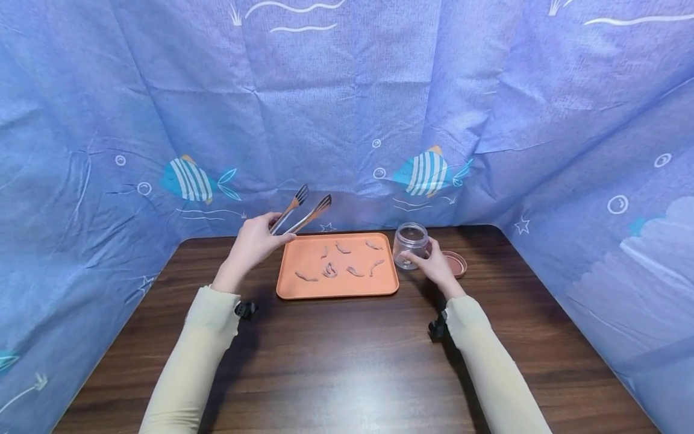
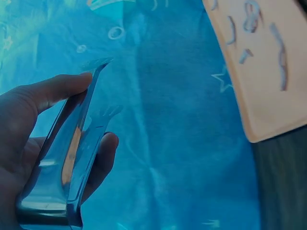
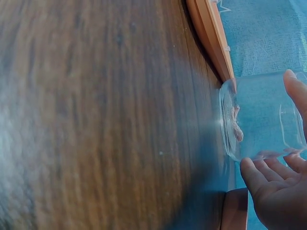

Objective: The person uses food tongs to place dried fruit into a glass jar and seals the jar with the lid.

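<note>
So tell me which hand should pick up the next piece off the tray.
Left. The left hand holds the tongs beside the tray; the right hand grips the jar.

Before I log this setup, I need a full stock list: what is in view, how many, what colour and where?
tongs: one, metal, held raised over the table's far left, tips apart
tray: one, orange, middle of the table
pieces: about eight, small, pinkish, scattered on the tray
jar: one, clear, open, upright right of the tray, one piece inside
lid: one, reddish-brown, flat on the table right of the jar
table: one, dark wood
cloth: blue, fish print, behind and at both sides
left hand: grips the tongs
right hand: holds the jar
sleeves: two, cream
</note>
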The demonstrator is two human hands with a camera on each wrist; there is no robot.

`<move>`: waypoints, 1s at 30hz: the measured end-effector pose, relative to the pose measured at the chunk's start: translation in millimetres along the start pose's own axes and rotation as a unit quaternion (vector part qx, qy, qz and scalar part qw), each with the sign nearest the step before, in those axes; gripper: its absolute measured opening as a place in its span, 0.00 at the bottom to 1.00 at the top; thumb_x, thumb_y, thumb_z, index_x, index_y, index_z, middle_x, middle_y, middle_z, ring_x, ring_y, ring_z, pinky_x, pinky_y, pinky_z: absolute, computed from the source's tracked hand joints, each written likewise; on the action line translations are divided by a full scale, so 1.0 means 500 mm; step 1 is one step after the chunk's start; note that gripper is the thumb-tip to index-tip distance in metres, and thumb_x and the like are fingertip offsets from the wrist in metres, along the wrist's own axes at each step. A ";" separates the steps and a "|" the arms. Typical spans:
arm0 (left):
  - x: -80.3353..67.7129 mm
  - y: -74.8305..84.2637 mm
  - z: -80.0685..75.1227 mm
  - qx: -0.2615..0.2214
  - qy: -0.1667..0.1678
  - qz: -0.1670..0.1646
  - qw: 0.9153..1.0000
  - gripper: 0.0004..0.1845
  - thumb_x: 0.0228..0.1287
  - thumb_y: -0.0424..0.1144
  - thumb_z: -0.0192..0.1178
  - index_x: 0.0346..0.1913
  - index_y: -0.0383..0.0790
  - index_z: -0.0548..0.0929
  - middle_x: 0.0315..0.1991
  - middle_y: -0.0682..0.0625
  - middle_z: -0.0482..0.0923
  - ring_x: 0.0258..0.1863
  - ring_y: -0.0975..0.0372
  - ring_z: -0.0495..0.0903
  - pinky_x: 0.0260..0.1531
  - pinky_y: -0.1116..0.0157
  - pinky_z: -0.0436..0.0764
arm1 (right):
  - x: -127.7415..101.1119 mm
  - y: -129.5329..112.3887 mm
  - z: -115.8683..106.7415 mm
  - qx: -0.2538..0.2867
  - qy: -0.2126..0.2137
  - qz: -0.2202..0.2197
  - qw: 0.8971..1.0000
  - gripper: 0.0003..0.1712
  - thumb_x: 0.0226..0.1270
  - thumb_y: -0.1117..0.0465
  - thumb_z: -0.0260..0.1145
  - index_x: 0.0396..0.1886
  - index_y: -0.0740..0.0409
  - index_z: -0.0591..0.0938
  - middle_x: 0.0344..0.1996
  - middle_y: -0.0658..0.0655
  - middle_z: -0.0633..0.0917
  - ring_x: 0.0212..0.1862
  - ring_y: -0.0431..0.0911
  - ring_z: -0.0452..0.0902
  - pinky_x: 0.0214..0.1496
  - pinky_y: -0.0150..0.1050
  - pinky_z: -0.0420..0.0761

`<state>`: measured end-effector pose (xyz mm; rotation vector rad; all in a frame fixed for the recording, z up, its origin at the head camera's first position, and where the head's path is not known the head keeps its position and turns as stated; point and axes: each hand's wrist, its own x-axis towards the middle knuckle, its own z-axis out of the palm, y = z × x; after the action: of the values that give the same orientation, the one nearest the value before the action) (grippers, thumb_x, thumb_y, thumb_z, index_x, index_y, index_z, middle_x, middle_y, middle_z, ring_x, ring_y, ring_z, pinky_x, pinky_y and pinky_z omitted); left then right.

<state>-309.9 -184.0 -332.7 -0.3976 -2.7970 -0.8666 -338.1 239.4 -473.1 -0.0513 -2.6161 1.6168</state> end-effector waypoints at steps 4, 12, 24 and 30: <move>-0.006 -0.027 0.022 -0.013 0.003 -0.005 1.000 0.35 0.63 0.52 0.70 0.66 0.32 0.76 0.52 0.37 0.83 0.46 0.46 0.81 0.45 0.48 0.78 | 0.002 -0.002 0.002 -0.004 0.002 0.001 1.000 0.60 0.63 0.42 0.73 0.80 0.63 0.49 0.76 0.69 0.59 0.76 0.61 0.55 0.76 0.55 0.57; -0.009 -0.057 0.069 -0.008 -0.014 -0.038 0.999 0.36 0.62 0.52 0.70 0.67 0.33 0.76 0.51 0.36 0.82 0.44 0.46 0.82 0.44 0.48 0.79 | 0.004 -0.006 0.004 -0.001 0.012 0.000 1.000 0.58 0.63 0.43 0.74 0.79 0.63 0.51 0.75 0.69 0.61 0.76 0.61 0.57 0.75 0.54 0.58; -0.019 -0.080 0.127 -0.008 -0.048 -0.065 0.997 0.40 0.62 0.52 0.70 0.70 0.30 0.72 0.56 0.33 0.80 0.49 0.45 0.81 0.46 0.48 0.79 | -0.002 -0.005 0.001 -0.008 -0.001 0.003 1.000 0.61 0.63 0.40 0.73 0.80 0.63 0.49 0.77 0.68 0.59 0.76 0.61 0.55 0.76 0.55 0.57; -0.020 -0.086 0.149 0.005 -0.060 -0.064 0.996 0.38 0.61 0.52 0.71 0.66 0.28 0.75 0.30 0.42 0.80 0.28 0.54 0.74 0.32 0.57 0.73 | -0.004 -0.004 0.002 -0.002 0.000 0.004 1.000 0.60 0.63 0.42 0.73 0.80 0.63 0.49 0.76 0.68 0.59 0.76 0.62 0.56 0.75 0.55 0.58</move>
<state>-321.0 -177.2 -418.5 -0.2801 -2.9630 -0.8833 -336.2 237.5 -471.9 -0.0613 -2.6220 1.6128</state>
